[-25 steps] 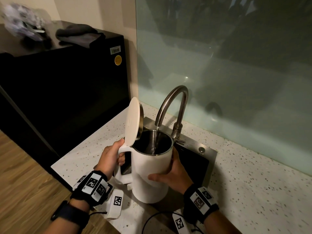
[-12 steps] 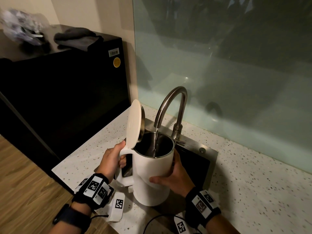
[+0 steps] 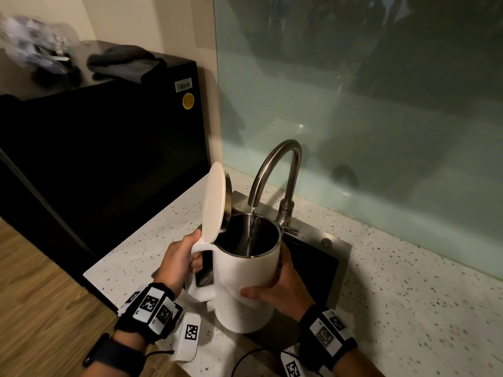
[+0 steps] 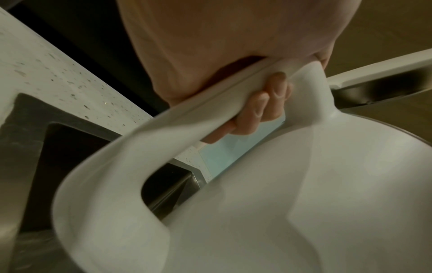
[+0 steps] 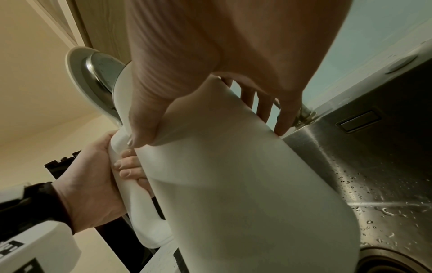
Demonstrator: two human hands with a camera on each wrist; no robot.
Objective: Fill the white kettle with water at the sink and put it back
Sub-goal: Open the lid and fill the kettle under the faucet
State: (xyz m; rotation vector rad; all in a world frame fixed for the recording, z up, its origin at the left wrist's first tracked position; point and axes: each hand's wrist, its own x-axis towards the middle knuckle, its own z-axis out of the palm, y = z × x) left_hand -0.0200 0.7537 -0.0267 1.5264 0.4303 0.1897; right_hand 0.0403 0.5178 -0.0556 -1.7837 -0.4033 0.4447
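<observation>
— While water runs from the curved steel tap into its open mouth, why is the white kettle held in two hands rather than one?

— Judging by the grips, the load is shared. The left hand wraps the handle, fingers curled through the loop; the right hand cups the body from the far side, thumb in front and fingers spread behind. That likely keeps the mouth steady under the spout as weight builds.

— Where exactly is the kettle?

— Lifted at the near-left corner of the steel sink, leaning slightly, its mouth directly below the spout. It does not appear to rest on the speckled counter.

— And the lid?

— Hinged upright on the handle side, clear of the thin stream.

— What is inside?

— A steel-lined interior with the stream falling in. The water level cannot be made out in the dim light. The sink basin shows scattered droplets, nothing pooled.

— How far along?

— Filling is under way; the return of the kettle to its place is not yet done.
</observation>
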